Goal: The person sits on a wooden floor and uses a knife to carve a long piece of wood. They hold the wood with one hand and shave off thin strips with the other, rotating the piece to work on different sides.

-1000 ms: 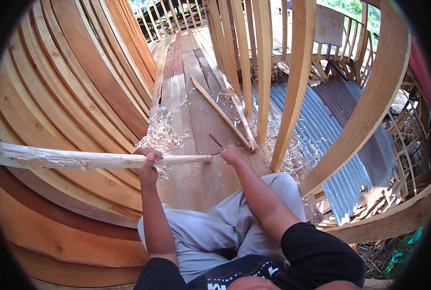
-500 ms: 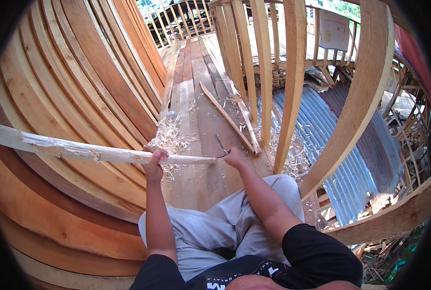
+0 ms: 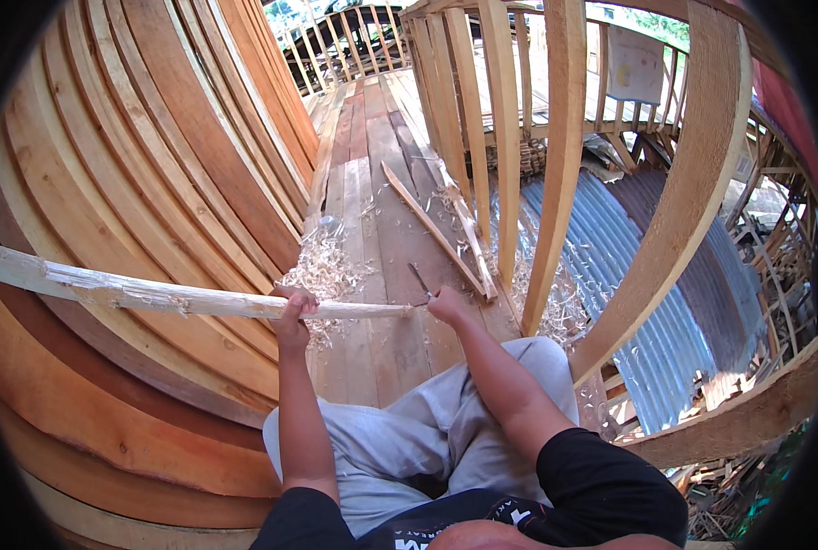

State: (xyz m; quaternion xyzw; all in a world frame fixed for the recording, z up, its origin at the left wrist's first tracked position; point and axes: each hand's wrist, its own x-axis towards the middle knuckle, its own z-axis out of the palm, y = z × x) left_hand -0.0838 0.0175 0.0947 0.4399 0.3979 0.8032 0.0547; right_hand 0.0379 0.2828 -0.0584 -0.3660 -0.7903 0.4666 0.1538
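Observation:
A long pale wooden pole (image 3: 180, 300), rough and peeled in patches, lies level across the view from the left edge to a point just before my right hand. Near its right end, my left hand (image 3: 295, 305) is wrapped round it. My right hand (image 3: 445, 304) is closed on a knife (image 3: 417, 274), whose slim dark blade sticks up and away from the fist. The fist hides its handle. Beside the fist, the pole's tip (image 3: 407, 311) is close to the tool; whether they touch I cannot tell.
Wood shavings (image 3: 335, 261) lie heaped on the plank floor (image 3: 386, 238). Beyond my right hand rest a narrow wooden strip (image 3: 432, 225) and a pale split stick (image 3: 468, 220). A plank wall (image 3: 152, 165) rises at left; railing posts (image 3: 555, 174) stand at right, above corrugated sheets (image 3: 610, 275).
Both hands and the pole sit slightly lower in the view, as does the whole scene. The grips on the pole and knife are the same.

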